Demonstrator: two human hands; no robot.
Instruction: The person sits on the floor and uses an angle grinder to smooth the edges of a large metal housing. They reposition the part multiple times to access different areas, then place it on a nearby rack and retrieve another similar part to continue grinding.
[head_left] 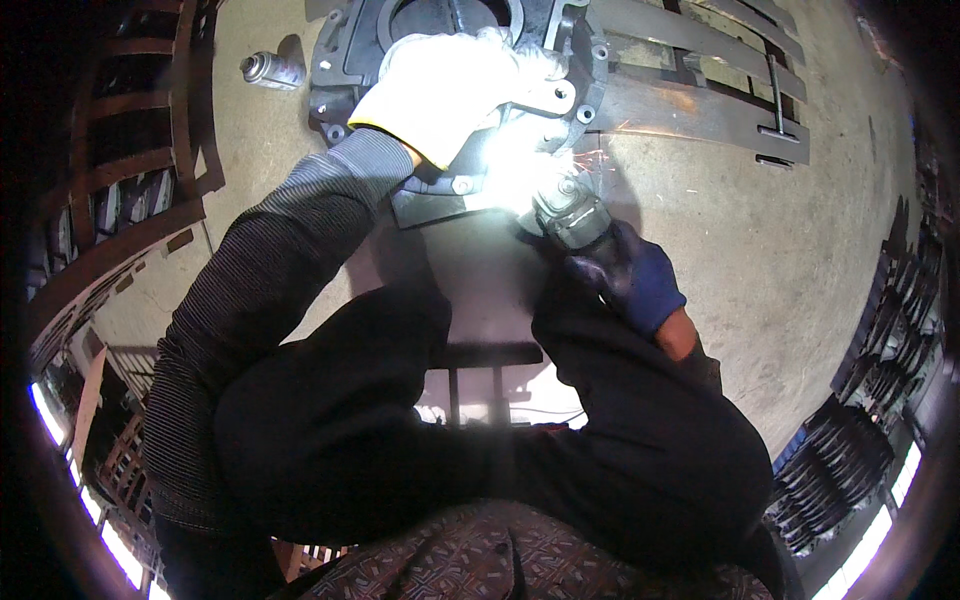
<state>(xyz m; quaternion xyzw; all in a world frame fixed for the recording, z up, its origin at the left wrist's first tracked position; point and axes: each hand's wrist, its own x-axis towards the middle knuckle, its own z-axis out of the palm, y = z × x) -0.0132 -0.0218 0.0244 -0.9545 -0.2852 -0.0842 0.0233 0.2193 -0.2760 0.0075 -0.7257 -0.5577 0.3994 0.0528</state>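
Note:
A big dark grey metal casting (345,60) with a round opening and bolt holes along its rim lies in front of me at the top. Across it is my left hand (435,95) in a white glove, closed over part of the casting beside a lug (555,97) with a hole. Strong glare washes out much of its fingers. My right hand (645,280), in a dark blue glove, grips an angle grinder (573,215) at the casting's near right edge. Orange sparks (595,160) fly there; the exact contact is lost in white light.
A small can (272,70) sits on the concrete floor (740,230) left of the casting. Slatted boards (690,110) with a thin metal bar (777,95) lie at upper right. Dark brown racks (185,110) line the left; stacked dark parts (840,460) are at lower right.

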